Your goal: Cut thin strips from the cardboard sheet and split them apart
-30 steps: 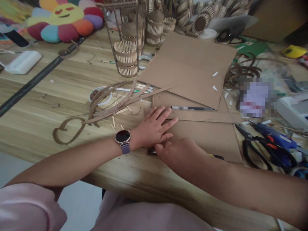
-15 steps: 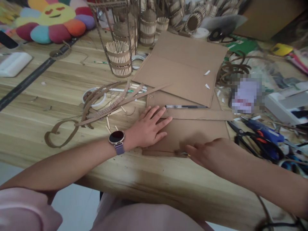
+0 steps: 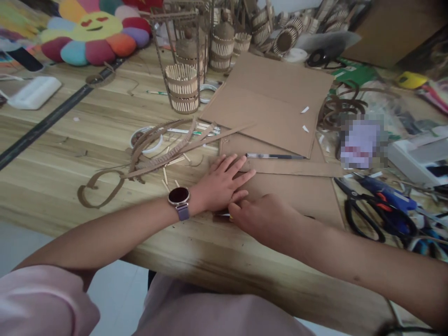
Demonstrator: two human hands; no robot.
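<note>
My left hand lies with fingers spread on the left part of a brown cardboard sheet, pressing it and a narrow cardboard strip. Close beside its thumb, my right hand is closed on a small yellow utility knife, mostly hidden by the fingers. The knife is at the sheet's near left corner. Just beyond my left fingertips, a pen rests by the strip. A larger cardboard piece overlaps the sheet's far side.
Curled cardboard strips and loose sticks lie left. Black-handled scissors and a blue glue gun are at right. A stick basket stands behind, near a flower cushion. The table's front edge runs close to my body.
My right hand has moved left along the sheet's near edge, with the knife, up to my left hand. The left hand stays spread on the cardboard. The view has shifted slightly.
</note>
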